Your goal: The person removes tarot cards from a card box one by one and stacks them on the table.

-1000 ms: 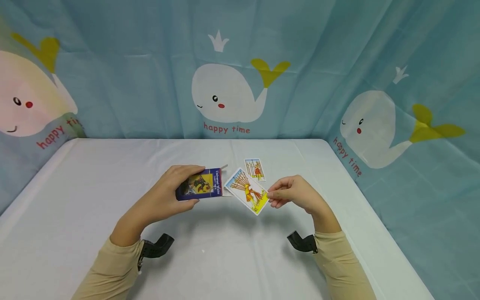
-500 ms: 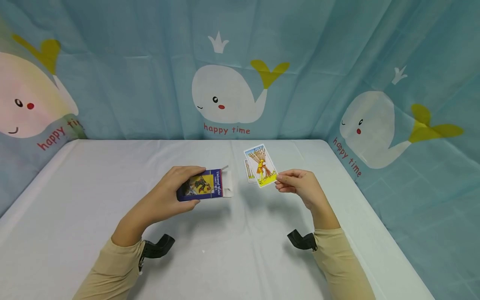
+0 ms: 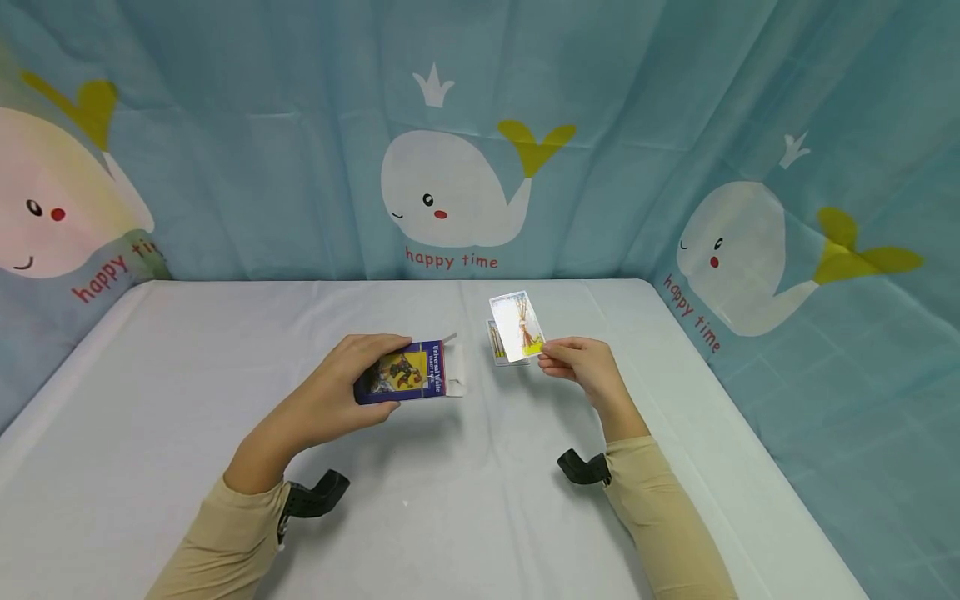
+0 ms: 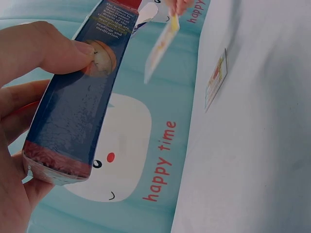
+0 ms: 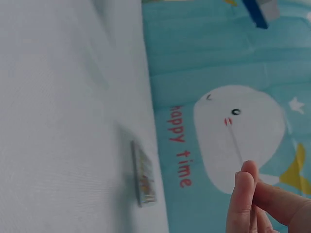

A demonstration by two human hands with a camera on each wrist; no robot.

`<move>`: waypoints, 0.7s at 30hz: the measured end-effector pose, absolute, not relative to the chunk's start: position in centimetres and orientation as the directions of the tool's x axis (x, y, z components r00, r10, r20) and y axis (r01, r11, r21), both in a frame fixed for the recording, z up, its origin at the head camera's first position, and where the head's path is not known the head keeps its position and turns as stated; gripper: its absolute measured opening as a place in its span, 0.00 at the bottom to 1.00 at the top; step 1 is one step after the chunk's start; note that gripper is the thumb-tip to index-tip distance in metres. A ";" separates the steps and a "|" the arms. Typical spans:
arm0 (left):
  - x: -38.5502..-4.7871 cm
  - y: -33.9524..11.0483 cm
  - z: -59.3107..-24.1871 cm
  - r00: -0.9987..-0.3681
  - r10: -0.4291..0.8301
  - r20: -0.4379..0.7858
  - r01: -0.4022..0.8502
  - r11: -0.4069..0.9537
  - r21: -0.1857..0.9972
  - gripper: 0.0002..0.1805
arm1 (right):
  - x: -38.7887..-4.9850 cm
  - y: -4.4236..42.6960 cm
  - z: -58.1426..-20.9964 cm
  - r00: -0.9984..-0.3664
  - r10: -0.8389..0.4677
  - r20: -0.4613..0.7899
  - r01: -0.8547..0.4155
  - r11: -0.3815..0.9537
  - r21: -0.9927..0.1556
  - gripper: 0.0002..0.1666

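Note:
My left hand (image 3: 322, 387) grips a blue tarot card box (image 3: 408, 372) by its long edges, thumb along one narrow side. The box's right end stands open, its white flap (image 3: 454, 379) sticking out. Between thumb and fingers, my right hand (image 3: 588, 371) pinches one corner of a tarot card (image 3: 517, 327), which glares white. It hangs over more tarot cards (image 3: 496, 343) lying face up on the table, hiding most of them. From the right wrist those lying cards (image 5: 144, 174) look like a thin pile, while the pinched card (image 5: 234, 143) is nearly edge-on.
A white cloth covers the table (image 3: 225, 333). Behind and beside it hangs a blue curtain (image 3: 300, 167) printed with whales. Each wrist carries a black camera mount, one on the left (image 3: 318, 496) and one on the right (image 3: 583, 468).
My right hand has carried the tarot card away from the box's open end, up and right, over the lying cards, and has since shifted slightly left. The left hand and box have stayed nearly still.

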State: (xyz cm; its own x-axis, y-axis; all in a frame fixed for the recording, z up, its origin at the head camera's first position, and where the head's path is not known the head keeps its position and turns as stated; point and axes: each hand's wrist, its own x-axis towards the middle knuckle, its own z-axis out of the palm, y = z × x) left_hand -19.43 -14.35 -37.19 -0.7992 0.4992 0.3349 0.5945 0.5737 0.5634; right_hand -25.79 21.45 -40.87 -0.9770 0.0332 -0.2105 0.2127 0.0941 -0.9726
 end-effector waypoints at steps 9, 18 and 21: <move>-19.3 -14.4 -37.2 -0.797 0.501 0.339 0.599 0.578 0.554 0.39 | -28.3 20.5 -42.6 -0.943 0.074 -0.324 0.326 0.026 -0.945 0.16; -19.2 -14.2 -37.1 -0.804 0.492 0.333 0.589 0.584 0.559 0.41 | -29.5 20.5 -43.9 -0.909 0.121 -0.398 0.400 -0.010 -0.916 0.17; -19.2 -14.3 -37.0 -0.808 0.487 0.331 0.583 0.587 0.561 0.42 | -29.7 20.3 -43.8 -0.906 0.120 -0.407 0.408 -0.018 -0.913 0.18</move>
